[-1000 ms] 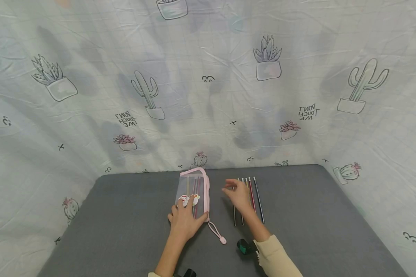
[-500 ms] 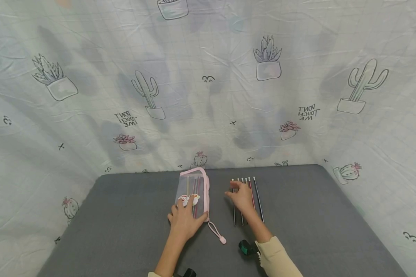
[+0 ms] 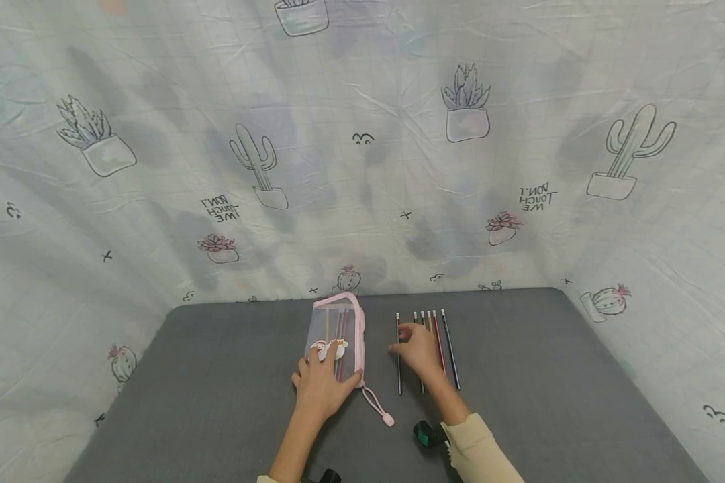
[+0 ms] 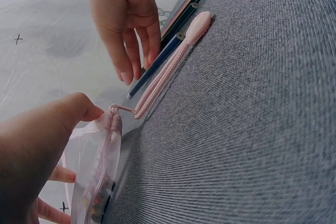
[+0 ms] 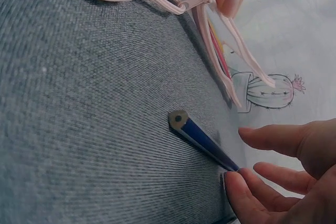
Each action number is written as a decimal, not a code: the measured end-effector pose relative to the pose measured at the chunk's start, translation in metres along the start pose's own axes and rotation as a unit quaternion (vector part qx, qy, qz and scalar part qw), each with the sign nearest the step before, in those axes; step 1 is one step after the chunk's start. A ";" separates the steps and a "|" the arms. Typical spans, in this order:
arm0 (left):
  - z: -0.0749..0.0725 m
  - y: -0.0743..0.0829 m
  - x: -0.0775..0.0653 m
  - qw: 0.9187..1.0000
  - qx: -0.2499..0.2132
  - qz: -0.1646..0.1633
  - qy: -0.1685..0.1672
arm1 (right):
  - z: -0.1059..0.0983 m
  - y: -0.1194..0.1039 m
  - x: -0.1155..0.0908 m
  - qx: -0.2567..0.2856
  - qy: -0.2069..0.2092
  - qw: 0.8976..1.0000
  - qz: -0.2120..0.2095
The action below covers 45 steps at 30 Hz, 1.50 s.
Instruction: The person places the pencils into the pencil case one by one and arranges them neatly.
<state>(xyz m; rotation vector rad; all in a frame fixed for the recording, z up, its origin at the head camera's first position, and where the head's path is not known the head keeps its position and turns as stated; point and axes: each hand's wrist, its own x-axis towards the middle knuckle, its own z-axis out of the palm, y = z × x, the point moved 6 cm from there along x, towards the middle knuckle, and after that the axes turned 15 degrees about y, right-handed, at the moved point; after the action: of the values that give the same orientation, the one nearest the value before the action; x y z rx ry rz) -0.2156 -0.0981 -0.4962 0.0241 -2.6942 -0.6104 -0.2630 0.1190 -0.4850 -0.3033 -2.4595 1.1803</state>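
A clear pencil case [image 3: 317,323] with pink trim lies on the grey table, with several coloured pencils visible inside. My left hand [image 3: 321,390] rests on its near part with fingers spread, the thumb by the zip corner. Along the case's right side the zip edges [image 5: 212,51] stand apart. To the right, a dark blue pencil [image 5: 202,141] lies unsharpened on the cloth. My right hand [image 3: 419,350] is over it, fingertips touching its far part, while the thumb stays apart from it. Several more pencils [image 3: 450,349] lie in a row, partly under this hand.
A pink zip-pull loop [image 3: 374,402] extends from the case toward me. Black wrist devices [image 3: 425,434] sit by both forearms. Behind the grey table [image 3: 217,389] hangs a white curtain [image 3: 362,201] printed with cacti.
My right hand has dipped slightly toward the table, and the leftmost pencil has slid left, away from the row. The left hand and the case have stayed put.
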 end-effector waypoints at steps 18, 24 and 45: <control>-0.001 0.000 -0.001 1.000 -0.005 -0.002 0.003 | 0.007 0.000 0.003 -0.011 -0.018 1.000 -0.008; 0.000 0.000 -0.001 1.000 0.000 0.000 0.005 | 0.008 0.000 0.007 -0.015 -0.030 0.999 0.003; 0.001 -0.001 0.000 1.000 0.001 -0.001 -0.002 | 0.009 0.005 0.006 0.093 -0.066 0.989 0.096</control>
<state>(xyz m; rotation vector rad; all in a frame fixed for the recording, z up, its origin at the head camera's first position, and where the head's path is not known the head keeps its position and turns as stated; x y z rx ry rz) -0.2157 -0.0985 -0.4978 0.0259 -2.6985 -0.6089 -0.2722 0.1177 -0.4927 -0.4273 -2.4504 1.5452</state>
